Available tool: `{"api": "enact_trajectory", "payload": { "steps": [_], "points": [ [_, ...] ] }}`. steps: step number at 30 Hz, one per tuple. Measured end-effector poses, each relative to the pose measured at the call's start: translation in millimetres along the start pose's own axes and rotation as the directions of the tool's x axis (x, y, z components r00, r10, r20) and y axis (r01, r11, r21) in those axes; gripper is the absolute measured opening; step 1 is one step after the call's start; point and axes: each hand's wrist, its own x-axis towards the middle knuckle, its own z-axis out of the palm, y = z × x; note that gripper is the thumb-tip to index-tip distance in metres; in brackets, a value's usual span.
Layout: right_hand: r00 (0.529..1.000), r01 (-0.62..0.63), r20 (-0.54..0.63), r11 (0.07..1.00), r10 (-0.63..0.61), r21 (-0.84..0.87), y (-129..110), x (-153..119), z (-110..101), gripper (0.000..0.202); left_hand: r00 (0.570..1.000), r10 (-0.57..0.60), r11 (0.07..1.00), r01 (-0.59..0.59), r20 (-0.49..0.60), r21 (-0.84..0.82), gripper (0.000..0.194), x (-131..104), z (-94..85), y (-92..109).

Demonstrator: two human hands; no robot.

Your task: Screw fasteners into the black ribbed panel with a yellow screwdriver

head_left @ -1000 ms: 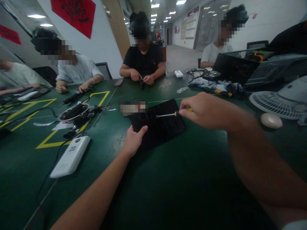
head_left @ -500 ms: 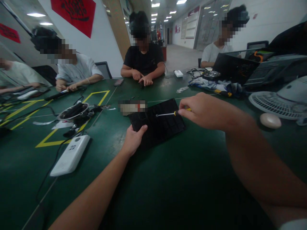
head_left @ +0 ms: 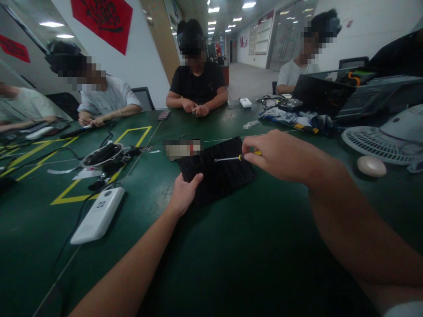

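Note:
A flat black case (head_left: pixel 224 176) with ridges or compartments on its dark face lies tilted in front of me; its exact kind is too dark to make out. My left hand (head_left: pixel 185 191) grips its lower left corner, thumb on top and fingers underneath. Pinched in my right hand (head_left: pixel 274 154) is a thin screwdriver (head_left: pixel 228 158) with a yellow and black handle. Its metal shaft points left across the case, and the tip is over the case's middle. Whether the tip touches the surface, I cannot tell.
Behind the case is a partly blurred box (head_left: pixel 185 149). On the green table (head_left: pixel 231 264) are a white power bank (head_left: pixel 99 215) marked 22, a round tray (head_left: pixel 102 155) with cables, a white fan (head_left: pixel 386 136) and a pale mouse-like object (head_left: pixel 371 166). Several people sit around.
My right hand and the screwdriver have shifted very slightly left. My left hand keeps its hold on the case. The view has tilted a little.

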Motion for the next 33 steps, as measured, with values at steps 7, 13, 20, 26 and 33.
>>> {"api": "enact_trajectory", "payload": {
  "steps": [7, 13, 20, 26, 33],
  "points": [
    [1.0, 0.004, -0.006, 1.0, -0.004, 0.018, -3, -2, 4, 0.022, 1.0, 0.019, 0.999, -0.019, -0.022, 0.027, 0.061, 0, -0.2, -1],
    [0.999, -0.018, -0.036, 1.0, 0.017, -0.011, -13, -3, 6, 0.024, 0.998, 0.032, 0.997, -0.028, -0.05, 0.068, 0.058, -3, 2.2, 0],
    [0.997, -0.063, -0.04, 0.998, 0.062, -0.023, -28, 0, 9, 0.022, 0.992, 0.086, 0.993, -0.077, -0.096, 0.095, 0.052, -3, 4.6, -1],
    [0.996, -0.051, -0.08, 0.998, 0.048, -0.032, -27, 3, 14, 0.023, 0.991, 0.087, 0.995, -0.081, -0.102, 0.066, 0.053, -3, 4.8, -3],
    [0.987, -0.122, -0.11, 0.991, 0.114, -0.062, -23, 6, 10, 0.029, 0.99, 0.104, 0.99, -0.094, -0.093, 0.104, 0.054, -2, 3.3, -3]
  ]
}}
